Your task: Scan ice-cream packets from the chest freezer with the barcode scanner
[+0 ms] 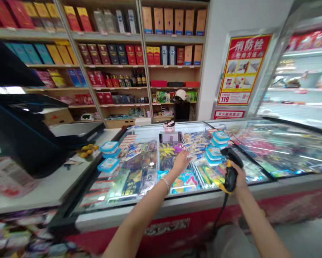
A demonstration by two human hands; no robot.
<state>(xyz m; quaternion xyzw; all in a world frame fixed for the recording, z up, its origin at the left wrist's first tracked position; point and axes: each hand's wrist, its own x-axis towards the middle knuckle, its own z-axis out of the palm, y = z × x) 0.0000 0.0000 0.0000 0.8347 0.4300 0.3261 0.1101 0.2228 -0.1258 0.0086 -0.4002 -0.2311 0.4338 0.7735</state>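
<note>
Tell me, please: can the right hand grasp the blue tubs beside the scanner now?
Probably not as things stand: the right hand is gripping the black scanner, although the blue tubs look close by.

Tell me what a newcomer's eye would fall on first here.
Probably the black-and-yellow scanner in the right grip, near the front of the freezer. Next might come the left grip above the freezer, with blue tubs stacked to either side. Behind, a red-and-yellow poster stands out on the wall to the right.

Head-worn view, forward-down across freezer (198,203)
</note>
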